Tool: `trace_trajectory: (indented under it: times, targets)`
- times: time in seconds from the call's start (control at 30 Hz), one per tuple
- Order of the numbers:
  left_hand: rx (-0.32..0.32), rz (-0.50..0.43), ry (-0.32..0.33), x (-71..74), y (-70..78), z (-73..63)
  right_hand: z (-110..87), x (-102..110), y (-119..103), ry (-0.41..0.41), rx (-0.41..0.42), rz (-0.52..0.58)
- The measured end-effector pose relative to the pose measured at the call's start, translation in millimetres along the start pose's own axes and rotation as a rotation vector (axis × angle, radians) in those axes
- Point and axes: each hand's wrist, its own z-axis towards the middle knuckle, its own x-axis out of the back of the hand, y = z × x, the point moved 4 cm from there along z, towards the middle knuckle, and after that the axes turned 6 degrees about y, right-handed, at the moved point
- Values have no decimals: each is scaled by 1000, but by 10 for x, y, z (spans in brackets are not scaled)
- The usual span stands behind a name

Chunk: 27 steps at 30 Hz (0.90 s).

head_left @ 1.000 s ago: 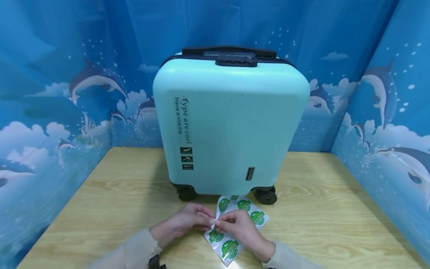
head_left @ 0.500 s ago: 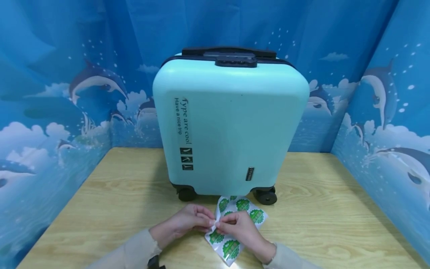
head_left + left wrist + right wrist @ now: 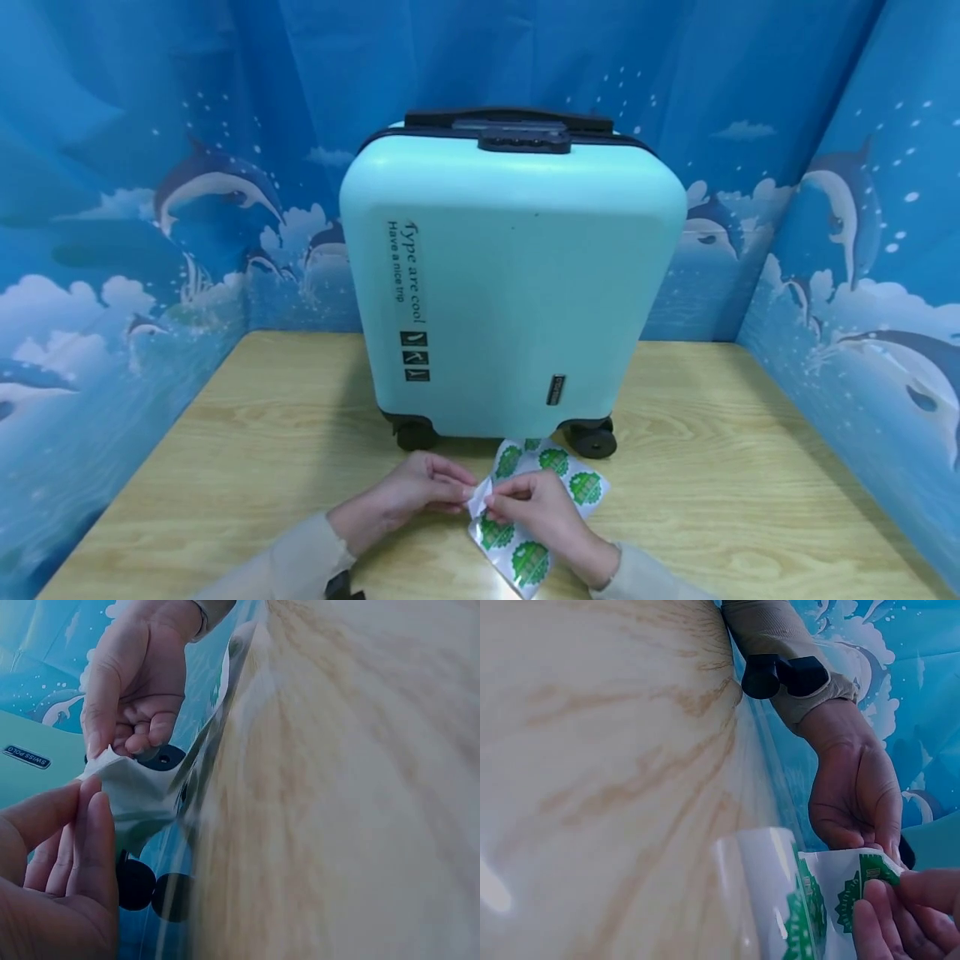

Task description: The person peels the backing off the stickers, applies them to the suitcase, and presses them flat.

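A white sticker sheet (image 3: 553, 460) with several round green stickers lies on the table below the suitcase, its left edge lifted and bent. My left hand (image 3: 416, 490) pinches that lifted edge between thumb and index finger. Opposite it, my right hand (image 3: 543, 512) pinches the same edge a short way to the right, the forearm crossing over the sheet. A white folded flap (image 3: 479, 498) shows between both sets of fingertips. From the left wrist, the sheet's pale underside (image 3: 135, 787) appears creased between the two hands. Green sticker prints (image 3: 847, 900) face the right wrist camera.
A mint-green suitcase (image 3: 510, 292) stands upright just behind the hands, its black wheels (image 3: 592, 439) on the wooden table (image 3: 247, 467). Blue curtains (image 3: 465, 58) printed with dolphins surround the table at the back and sides.
The sheet has shifted slightly to the right. My fingertips have drawn a little apart, and more of the white flap shows between them. The suitcase stays in place.
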Motion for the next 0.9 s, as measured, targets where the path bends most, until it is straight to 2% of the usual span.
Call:
trace_trajectory:
  times: [0.27, 0.5, 0.7, 0.9]
  targets:
    - [-47, 14, 35, 58, 43, -22, -41, 69, -20, 30, 26, -27]
    - [-90, 53, 60, 114, 48, -20, -74, 125, -37, 36, 4, -23]
    - [-70, 88, 96, 156, 55, -15, -88, 201, -52, 59, -27, -40]
    - [-30, 114, 106, 181, 55, -17, -118, 238, -72, 49, -19, -52]
